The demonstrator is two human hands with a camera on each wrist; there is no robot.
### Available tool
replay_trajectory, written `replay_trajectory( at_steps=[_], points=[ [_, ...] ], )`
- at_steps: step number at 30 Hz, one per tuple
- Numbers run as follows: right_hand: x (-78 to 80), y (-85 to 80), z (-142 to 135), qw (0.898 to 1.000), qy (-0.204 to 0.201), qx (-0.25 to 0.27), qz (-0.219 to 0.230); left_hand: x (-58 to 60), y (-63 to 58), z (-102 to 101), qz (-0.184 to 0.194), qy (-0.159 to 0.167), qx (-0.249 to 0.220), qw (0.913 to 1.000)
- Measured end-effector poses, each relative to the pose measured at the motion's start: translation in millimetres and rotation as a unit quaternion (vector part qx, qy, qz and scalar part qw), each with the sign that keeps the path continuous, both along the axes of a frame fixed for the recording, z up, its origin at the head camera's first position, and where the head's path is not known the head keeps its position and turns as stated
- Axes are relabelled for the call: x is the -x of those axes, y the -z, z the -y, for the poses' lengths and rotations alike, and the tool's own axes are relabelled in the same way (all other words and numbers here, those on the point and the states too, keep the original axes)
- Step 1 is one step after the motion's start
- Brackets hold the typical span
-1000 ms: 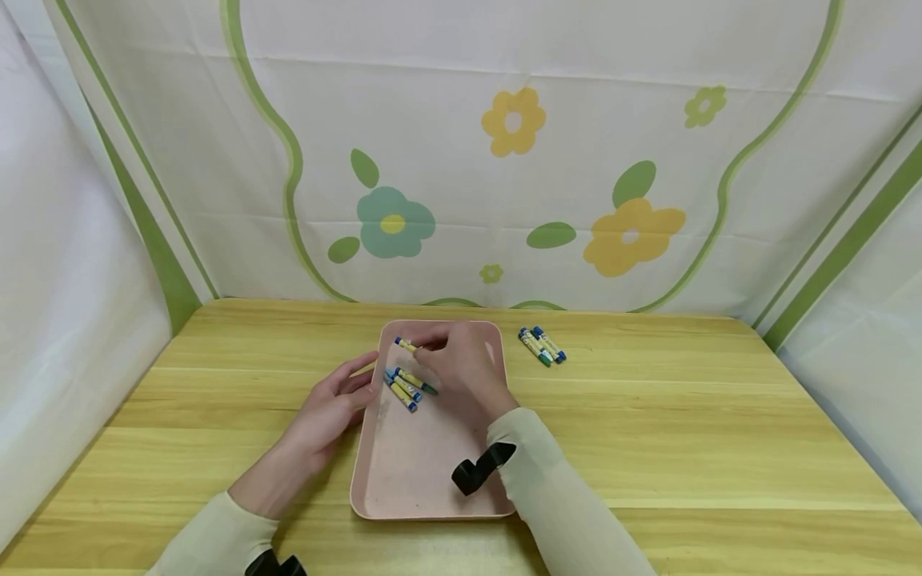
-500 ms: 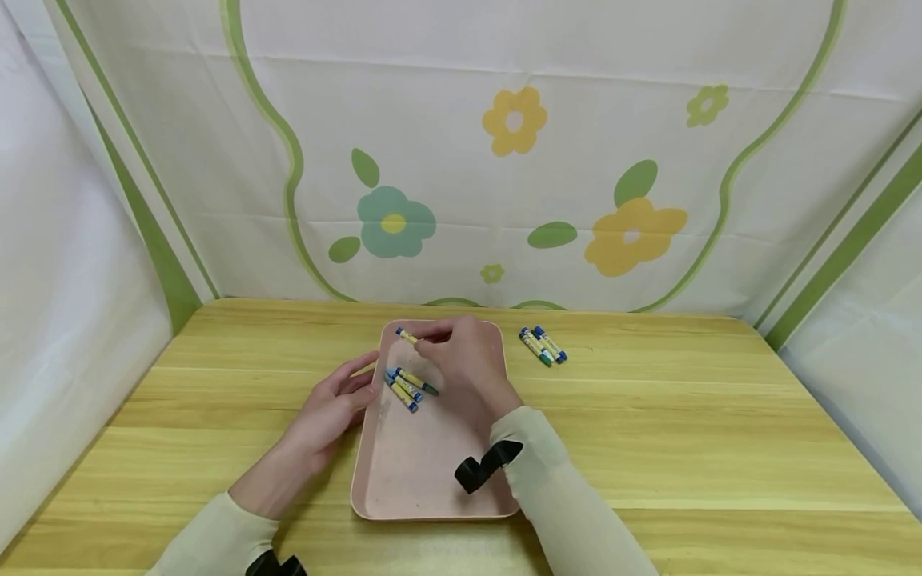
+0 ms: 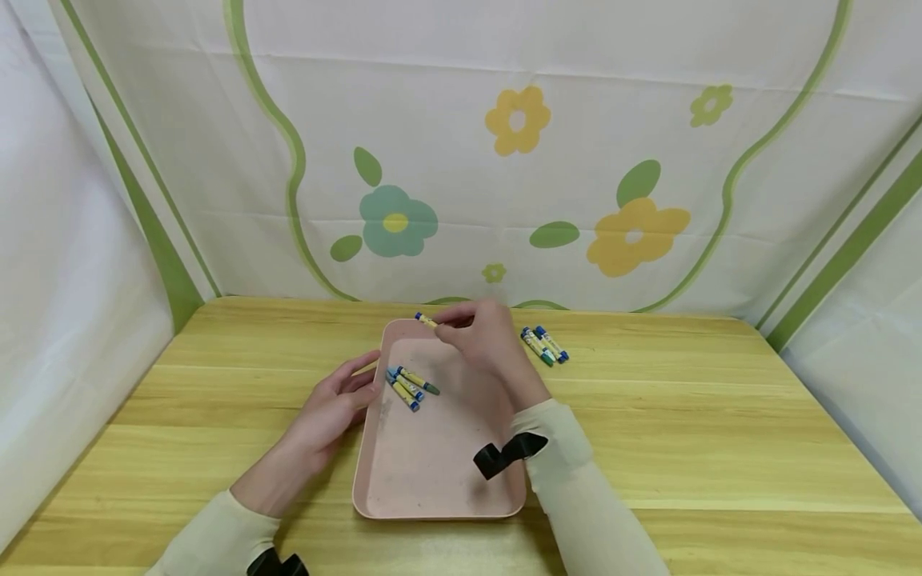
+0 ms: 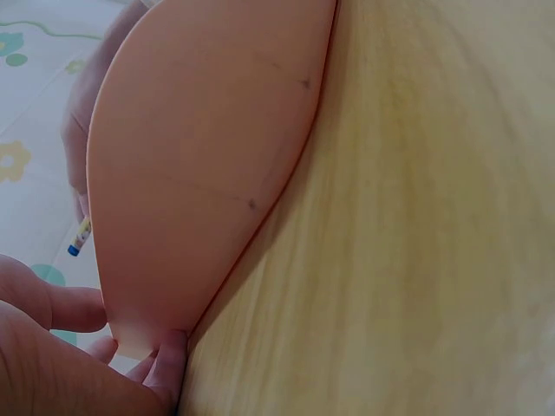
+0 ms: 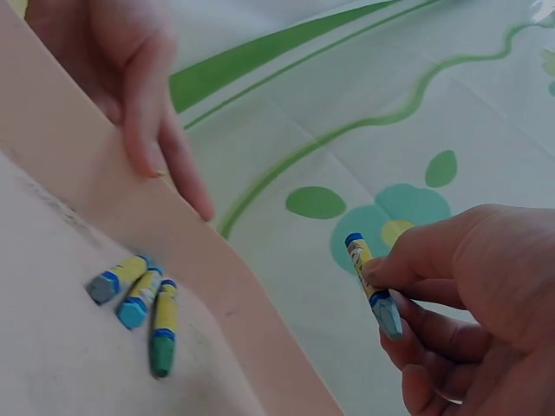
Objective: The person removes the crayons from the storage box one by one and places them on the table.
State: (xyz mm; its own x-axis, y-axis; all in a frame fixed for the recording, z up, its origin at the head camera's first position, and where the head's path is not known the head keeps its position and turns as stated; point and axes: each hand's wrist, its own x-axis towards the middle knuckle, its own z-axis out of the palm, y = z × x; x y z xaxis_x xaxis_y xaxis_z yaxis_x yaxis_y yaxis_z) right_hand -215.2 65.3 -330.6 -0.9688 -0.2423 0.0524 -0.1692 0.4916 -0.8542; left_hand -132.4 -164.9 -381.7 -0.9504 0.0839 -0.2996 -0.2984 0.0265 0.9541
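In the head view my left hand (image 3: 334, 404) rests at the left side of the pink tray (image 3: 439, 472). Its fairly straight fingers touch the tray's rim and outer wall. Thumb and forefinger of my right hand (image 3: 486, 340) pinch a crayon (image 3: 425, 320) above the tray's far edge. Seen from the right wrist, this crayon (image 5: 373, 282) has a yellow wrapper, blue bands and a pale blue-grey tip. Inside the tray lie three more: a green crayon (image 5: 162, 334), a light blue crayon (image 5: 139, 299) and a grey-blue crayon (image 5: 117, 279), close together near the left wall.
A small group of crayons (image 3: 543, 346) lies on the wooden table (image 3: 684, 432), right of the tray's far end. Behind the table hangs a white cloth (image 3: 432, 112) printed with flowers, and more cloth stands at both sides.
My right hand, pinching the crayon, has risen from inside the tray and moved away and right to its far edge. The left hand and the three crayons in the tray stay put.
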Motion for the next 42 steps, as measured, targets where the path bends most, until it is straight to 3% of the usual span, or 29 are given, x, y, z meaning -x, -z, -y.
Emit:
replay_trajectory(
  at_steps=[12,21,42],
  points=[
    [11.1,-7.9,-37.8,0.999,0.045,0.006,-0.006,0.2,0.5,-0.4,0.0,-0.002,0.001,1.0],
    [20.6,-2.1,-67.4,0.996,0.082,0.006,-0.018,1.3,-0.2,-0.4,0.003,-0.004,-0.001,1.0],
    [33.1,14.2,-120.7,0.988,0.15,0.01,0.013,1.2,1.3,0.0,0.002,-0.006,0.003,1.0]
  ],
)
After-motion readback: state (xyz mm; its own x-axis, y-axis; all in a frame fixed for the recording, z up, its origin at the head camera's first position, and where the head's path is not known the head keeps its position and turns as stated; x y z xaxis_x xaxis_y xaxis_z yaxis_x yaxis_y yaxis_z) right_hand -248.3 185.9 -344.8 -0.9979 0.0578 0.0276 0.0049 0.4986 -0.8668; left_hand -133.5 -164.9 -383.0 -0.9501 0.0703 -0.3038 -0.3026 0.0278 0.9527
